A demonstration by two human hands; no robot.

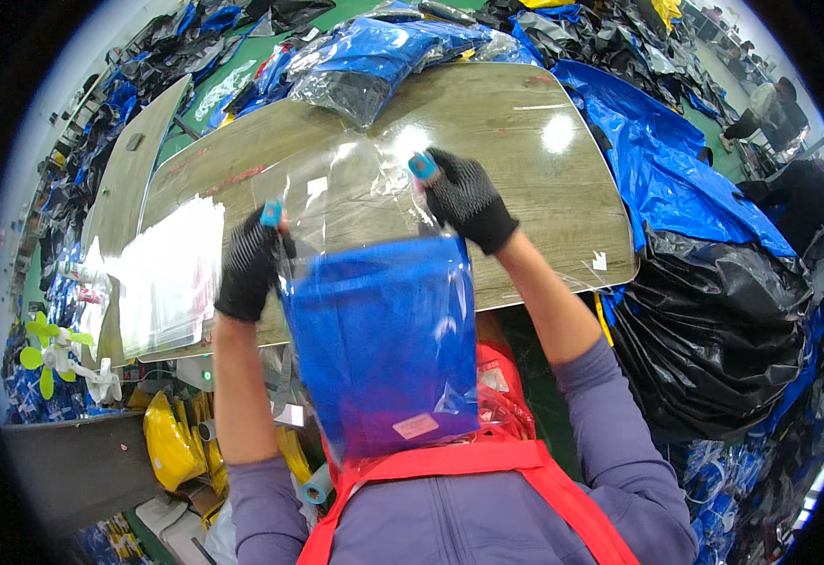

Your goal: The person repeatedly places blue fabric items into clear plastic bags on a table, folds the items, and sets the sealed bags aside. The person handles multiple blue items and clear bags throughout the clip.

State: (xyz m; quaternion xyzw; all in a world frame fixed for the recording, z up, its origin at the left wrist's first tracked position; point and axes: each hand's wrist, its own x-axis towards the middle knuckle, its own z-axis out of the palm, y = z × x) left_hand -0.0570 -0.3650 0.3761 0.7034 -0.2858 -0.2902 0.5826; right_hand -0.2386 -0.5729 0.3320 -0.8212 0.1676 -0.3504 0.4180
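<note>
Between my two hands hangs a clear plastic bag (346,209), with a folded blue piece of sheet or fabric (384,330) inside its lower part. A small pale label (416,427) shows near the bag's bottom. My left hand (247,268), in a black dotted glove with a blue-wrapped fingertip, pinches the bag's left edge. The upper right part of the bag is gripped by my right hand (471,200), gloved the same way. The filled part hangs over the table's near edge, in front of my red apron (450,460).
A wood-grain table (544,207) lies ahead. On its left sits a stack of clear bags (172,278); packed blue bundles (365,71) lie at its far edge. A large black bundle (713,330) stands right. A green fan (49,353) and yellow packages (169,441) are left.
</note>
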